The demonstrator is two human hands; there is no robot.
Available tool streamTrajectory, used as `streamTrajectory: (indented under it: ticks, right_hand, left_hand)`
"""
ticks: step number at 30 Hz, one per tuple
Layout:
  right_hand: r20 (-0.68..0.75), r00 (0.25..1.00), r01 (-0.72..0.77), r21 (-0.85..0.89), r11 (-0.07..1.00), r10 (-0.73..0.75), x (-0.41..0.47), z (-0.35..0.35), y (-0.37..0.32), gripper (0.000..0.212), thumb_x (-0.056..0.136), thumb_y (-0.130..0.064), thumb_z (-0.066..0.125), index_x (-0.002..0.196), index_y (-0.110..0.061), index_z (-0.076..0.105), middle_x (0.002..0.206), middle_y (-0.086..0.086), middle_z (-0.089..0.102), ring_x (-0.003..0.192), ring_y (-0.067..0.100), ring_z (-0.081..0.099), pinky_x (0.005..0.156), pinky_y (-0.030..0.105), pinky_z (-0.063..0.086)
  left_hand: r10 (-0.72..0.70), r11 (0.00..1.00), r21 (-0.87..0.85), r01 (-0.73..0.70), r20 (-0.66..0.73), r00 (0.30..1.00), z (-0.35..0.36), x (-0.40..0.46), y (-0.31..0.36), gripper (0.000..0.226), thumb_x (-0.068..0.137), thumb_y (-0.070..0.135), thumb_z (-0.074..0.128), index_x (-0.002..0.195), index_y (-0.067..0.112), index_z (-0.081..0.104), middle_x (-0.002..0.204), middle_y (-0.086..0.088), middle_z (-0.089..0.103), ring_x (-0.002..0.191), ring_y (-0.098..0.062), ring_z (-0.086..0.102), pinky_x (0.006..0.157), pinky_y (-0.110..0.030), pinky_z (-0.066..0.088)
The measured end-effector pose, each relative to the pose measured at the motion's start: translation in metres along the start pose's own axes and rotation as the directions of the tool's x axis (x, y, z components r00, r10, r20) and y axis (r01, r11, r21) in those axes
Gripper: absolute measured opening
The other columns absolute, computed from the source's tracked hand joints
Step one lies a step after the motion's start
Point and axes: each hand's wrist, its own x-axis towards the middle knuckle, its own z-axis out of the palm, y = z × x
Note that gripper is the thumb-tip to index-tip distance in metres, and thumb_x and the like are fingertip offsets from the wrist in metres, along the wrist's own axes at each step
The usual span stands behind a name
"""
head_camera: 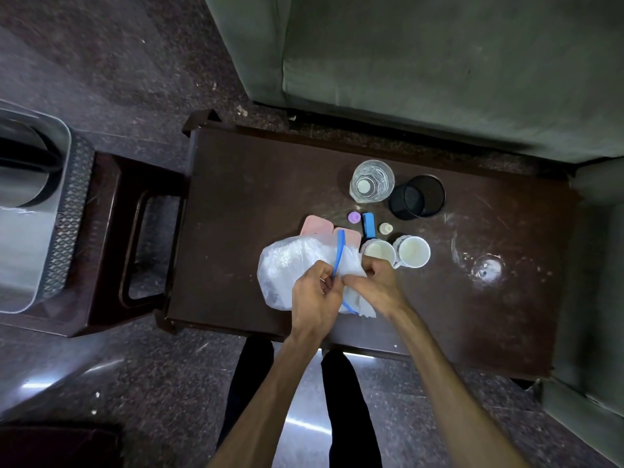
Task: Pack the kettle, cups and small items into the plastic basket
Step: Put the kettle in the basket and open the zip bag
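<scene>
Head view. Both hands work on a clear zip bag (290,268) lying on the dark desk (236,184). Left hand (315,292): grip closed, pinching the bag's blue zip strip (339,255). Right hand (374,282): grip closed on the bag's plastic just beside the strip.

Risks, as judged:
- The strip looks partly unsealed; if so, the white contents could spill when the bag is lifted.
- The right hand is just beside two white cups (395,253); a sideways tug could knock them.
- A small purple cap (354,217), a blue block (368,225) and a cream cap (386,228) stand close behind and could roll.

Appearance: bag crumpled, translucent, slack, covering part of a pink box (315,226). Plastic basket (69,211) sits on a stool well apart at left, the kettle (20,170) already inside.
</scene>
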Motion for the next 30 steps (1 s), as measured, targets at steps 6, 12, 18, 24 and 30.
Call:
streamTrajectory:
  ticks: [6, 12, 18, 24, 30]
  right_hand:
    - [-0.069, 0.998, -0.001, 0.075, 0.997, 0.007, -0.004, -0.004, -0.01, 0.044, 0.067, -0.031, 0.063, 0.111, -0.023, 0.066, 0.099, -0.003, 0.072, 0.096, 0.023, 0.069, 0.082, 0.036, 0.057]
    - [-0.045, 0.995, -0.084, 0.089, 0.993, 0.088, -0.003, -0.004, -0.013, 0.058, 0.055, -0.039, 0.08, 0.11, -0.026, 0.066, 0.099, -0.006, 0.073, 0.093, 0.017, 0.07, 0.068, 0.03, 0.054]
    - [-0.139, 0.986, -0.091, -0.012, 0.996, 0.088, 0.0, -0.009, -0.008, 0.042, 0.07, -0.024, 0.09, 0.106, -0.019, 0.07, 0.106, 0.005, 0.075, 0.1, 0.029, 0.071, 0.088, 0.046, 0.061]
    - [-0.08, 0.994, 0.038, -0.36, 0.932, -0.072, -0.006, -0.025, -0.017, 0.039, 0.084, -0.033, 0.08, 0.119, -0.018, 0.069, 0.105, 0.003, 0.072, 0.099, 0.028, 0.068, 0.075, 0.03, 0.05]
    - [-0.109, 0.983, 0.088, -0.438, 0.894, -0.15, -0.016, -0.046, -0.028, 0.033, 0.09, -0.022, 0.075, 0.121, -0.012, 0.073, 0.103, 0.01, 0.075, 0.098, 0.034, 0.068, 0.079, 0.034, 0.053]
  left_hand:
    - [-0.002, 1.0, 0.027, 0.002, -0.011, 1.0, 0.0, 0.0, 0.0, 0.009, 0.092, 0.02, 0.066, 0.086, 0.017, 0.059, 0.075, 0.004, 0.066, 0.071, -0.018, 0.063, 0.07, -0.04, 0.059]
    - [0.011, 1.0, 0.017, -0.011, -0.006, 1.0, 0.002, 0.002, 0.0, 0.013, 0.094, 0.024, 0.069, 0.087, 0.016, 0.06, 0.076, 0.003, 0.066, 0.071, -0.019, 0.063, 0.068, -0.035, 0.058]
    - [0.0, 1.0, 0.03, -0.001, 0.012, 1.0, 0.001, 0.003, 0.0, 0.012, 0.094, 0.027, 0.066, 0.088, 0.023, 0.057, 0.078, 0.008, 0.065, 0.071, -0.015, 0.063, 0.066, -0.022, 0.056]
    - [-0.001, 0.998, 0.056, 0.0, 0.017, 1.0, 0.002, 0.002, 0.001, 0.009, 0.091, 0.025, 0.065, 0.087, 0.02, 0.058, 0.075, 0.009, 0.063, 0.071, -0.018, 0.063, 0.066, -0.028, 0.056]
    - [-0.006, 0.998, 0.058, 0.007, -0.022, 1.0, 0.003, 0.0, 0.006, 0.013, 0.095, 0.026, 0.066, 0.087, 0.02, 0.058, 0.074, 0.009, 0.064, 0.07, -0.017, 0.064, 0.065, -0.032, 0.058]
